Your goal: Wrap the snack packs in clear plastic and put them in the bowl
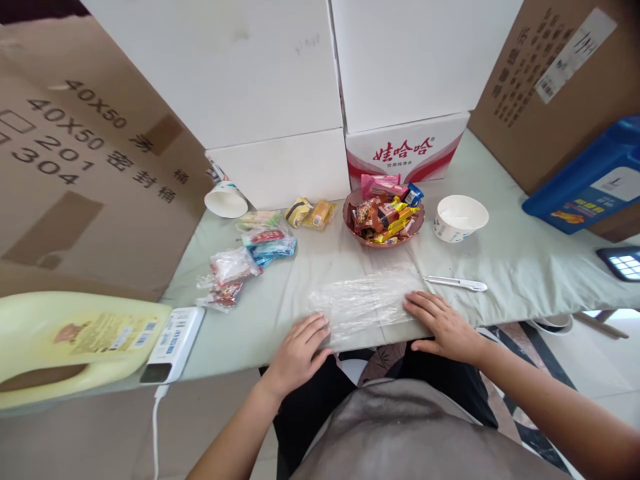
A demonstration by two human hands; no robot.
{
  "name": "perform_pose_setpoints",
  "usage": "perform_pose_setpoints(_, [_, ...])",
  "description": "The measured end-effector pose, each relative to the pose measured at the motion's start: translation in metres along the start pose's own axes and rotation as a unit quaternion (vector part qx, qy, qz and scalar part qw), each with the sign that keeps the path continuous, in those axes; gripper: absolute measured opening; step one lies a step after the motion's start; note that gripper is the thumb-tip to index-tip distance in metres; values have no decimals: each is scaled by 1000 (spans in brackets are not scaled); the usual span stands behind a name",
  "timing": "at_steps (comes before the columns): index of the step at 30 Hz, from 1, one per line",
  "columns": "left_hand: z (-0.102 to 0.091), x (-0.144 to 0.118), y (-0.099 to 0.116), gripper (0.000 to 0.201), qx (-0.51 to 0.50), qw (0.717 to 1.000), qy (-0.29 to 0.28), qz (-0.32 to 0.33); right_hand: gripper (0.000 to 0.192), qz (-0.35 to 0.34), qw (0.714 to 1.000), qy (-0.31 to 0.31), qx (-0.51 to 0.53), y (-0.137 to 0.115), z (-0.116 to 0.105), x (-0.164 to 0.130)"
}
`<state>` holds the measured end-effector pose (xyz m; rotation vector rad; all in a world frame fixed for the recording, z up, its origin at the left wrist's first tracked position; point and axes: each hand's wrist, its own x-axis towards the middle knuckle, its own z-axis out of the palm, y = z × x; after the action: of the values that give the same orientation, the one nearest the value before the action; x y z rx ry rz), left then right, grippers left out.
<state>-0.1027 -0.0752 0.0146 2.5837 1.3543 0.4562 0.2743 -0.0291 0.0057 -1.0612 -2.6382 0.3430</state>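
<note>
A clear plastic bag (367,301) lies flat at the table's near edge. My left hand (299,352) rests palm down on its left end, fingers spread. My right hand (443,325) lies flat on its right end. Neither hand grips anything. Behind the bag stands a brown bowl (383,220) heaped with wrapped snacks. A white pen-like tool (457,283) lies just right of the bag.
A white paper bowl (460,217) sits right of the snack bowl, a tipped paper cup (226,199) at left. Loose snack packets (250,257) lie left of centre. A yellow jug (65,340), a white power bank (173,343), cardboard boxes (95,153) and a blue box (593,177) surround the table.
</note>
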Motion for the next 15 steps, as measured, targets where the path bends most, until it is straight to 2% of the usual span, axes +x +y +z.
perform_pose_setpoints(3, [2,-1,4,19,-53,998,31,2,38,8,999,22,27,0,-5,-10])
perform_pose_setpoints(5, [2,2,3,19,-83,995,52,-19,23,0,998,26,49,-1,-9,-13])
perform_pose_setpoints(8, [2,13,-1,19,-94,988,84,-84,22,27,996,37,79,0,-13,-9])
perform_pose_setpoints(12, [5,41,-7,21,-25,977,107,-182,28,173,981,61,58,3,-10,13])
perform_pose_setpoints(15, [10,61,-11,22,29,970,85,-228,31,259,965,48,1,7,-4,34])
